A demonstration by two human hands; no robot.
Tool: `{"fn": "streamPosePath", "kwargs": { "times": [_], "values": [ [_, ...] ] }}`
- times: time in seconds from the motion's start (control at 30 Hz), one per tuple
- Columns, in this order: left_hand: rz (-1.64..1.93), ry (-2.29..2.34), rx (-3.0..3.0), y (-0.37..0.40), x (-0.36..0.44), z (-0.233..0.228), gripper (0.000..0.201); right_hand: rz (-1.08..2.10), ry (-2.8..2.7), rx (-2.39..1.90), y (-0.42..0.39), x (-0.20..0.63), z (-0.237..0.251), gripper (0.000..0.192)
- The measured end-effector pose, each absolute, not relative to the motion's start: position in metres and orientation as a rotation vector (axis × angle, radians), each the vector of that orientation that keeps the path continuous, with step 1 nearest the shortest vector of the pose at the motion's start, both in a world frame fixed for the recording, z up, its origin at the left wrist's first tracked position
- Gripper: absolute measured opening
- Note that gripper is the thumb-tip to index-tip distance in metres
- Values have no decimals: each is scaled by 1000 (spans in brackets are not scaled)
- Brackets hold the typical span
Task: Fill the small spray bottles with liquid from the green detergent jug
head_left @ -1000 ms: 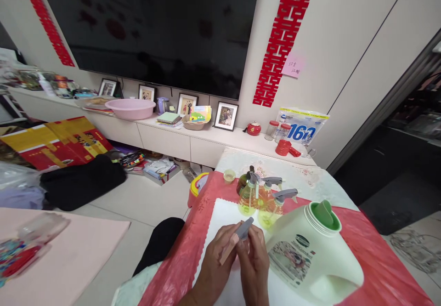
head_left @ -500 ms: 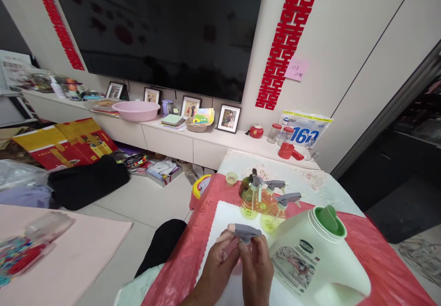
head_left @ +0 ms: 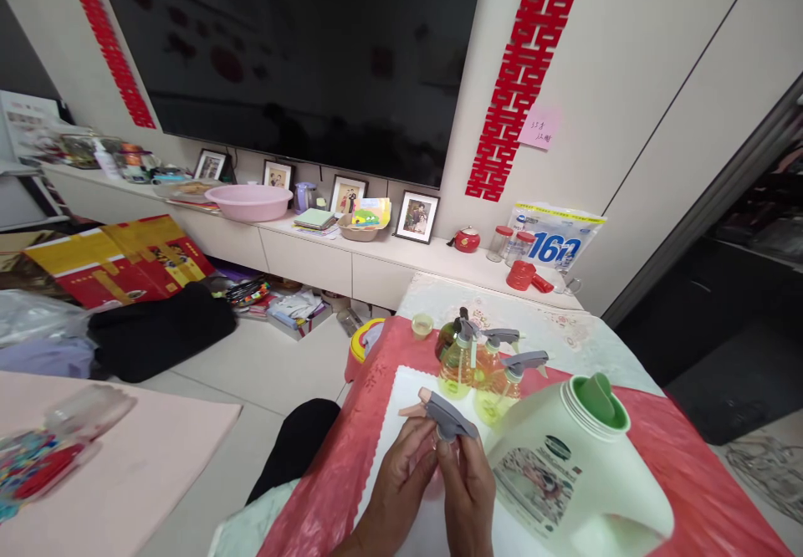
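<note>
spray head (head_left: 447, 416) tilted since before; refill bag (head_left: 554, 239) reads "160".

Bare left hand (head_left: 401, 477), bare right hand (head_left: 467, 490); no sleeves; dark trouser leg (head_left: 292, 444).

A cluttered living room, its wall hung with red paper decorations.

A large dark television (head_left: 294, 55) fills the white wall (head_left: 627, 63), flanked by red paper cut-outs (head_left: 524, 72) and a pink sticky note (head_left: 539, 128). Below, a long white cabinet (head_left: 314, 264) carries framed photographs (head_left: 417, 216), a pink basin (head_left: 248, 201) and jars. Pale floor tiles (head_left: 251, 373) hold a black bag (head_left: 160, 331), red and yellow cardboard (head_left: 119, 260) and scattered papers. A dark doorway (head_left: 740, 273) opens at the right. Soft, even daylight.
</note>
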State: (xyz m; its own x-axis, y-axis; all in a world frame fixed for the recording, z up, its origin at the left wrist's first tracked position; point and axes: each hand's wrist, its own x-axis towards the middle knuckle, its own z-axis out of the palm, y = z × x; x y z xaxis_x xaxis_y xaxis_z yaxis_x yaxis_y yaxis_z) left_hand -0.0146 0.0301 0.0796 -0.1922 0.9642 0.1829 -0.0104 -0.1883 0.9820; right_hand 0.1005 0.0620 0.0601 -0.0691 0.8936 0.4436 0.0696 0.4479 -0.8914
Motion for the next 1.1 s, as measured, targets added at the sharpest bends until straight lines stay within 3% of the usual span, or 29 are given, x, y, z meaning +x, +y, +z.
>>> {"fn": "streamPosePath", "kwargs": {
  "times": [0.93, 1.1],
  "values": [
    [1557, 1191, 1279, 30, -17, 63, 44, 636, -1591, -922, 66, 100, 77, 27],
    [1559, 1215, 1291, 29, -16, 69, 42, 652, -1698, -843, 64, 105, 84, 36]
  ]
}}
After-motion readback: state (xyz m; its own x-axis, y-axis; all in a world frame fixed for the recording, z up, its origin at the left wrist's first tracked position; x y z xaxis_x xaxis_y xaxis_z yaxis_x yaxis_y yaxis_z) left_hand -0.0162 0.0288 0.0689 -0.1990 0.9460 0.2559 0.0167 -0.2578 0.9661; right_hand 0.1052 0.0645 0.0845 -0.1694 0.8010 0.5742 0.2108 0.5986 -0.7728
